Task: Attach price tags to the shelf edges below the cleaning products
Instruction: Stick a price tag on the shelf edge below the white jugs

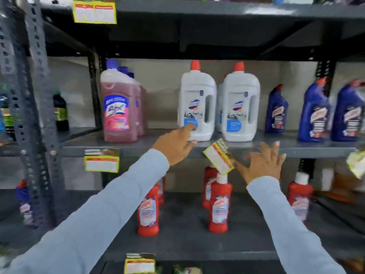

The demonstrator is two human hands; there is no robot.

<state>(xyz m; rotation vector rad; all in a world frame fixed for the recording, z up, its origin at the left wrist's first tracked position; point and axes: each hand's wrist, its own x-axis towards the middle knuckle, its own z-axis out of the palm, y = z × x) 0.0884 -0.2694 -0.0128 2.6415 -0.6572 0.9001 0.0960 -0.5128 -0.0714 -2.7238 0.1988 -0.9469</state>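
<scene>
A yellow price tag [218, 157] hangs tilted at the middle shelf edge [296, 149], below two white jugs with red caps [197, 101]. My right hand [262, 163] is just right of it with fingers spread, and the thumb tip meets the tag's lower corner. My left hand [175, 145] reaches to the base of the left white jug, index finger on its label, gripping nothing. Another tag [101, 160] sits on the same edge below the pink bottles [118, 107].
Blue bottles [314, 113] stand at the right of the middle shelf. Red bottles [219, 206] fill the shelf below. More tags hang on the top shelf edge [94, 11] and the lower shelf edge [139, 264]. A perforated upright post [35, 107] stands left.
</scene>
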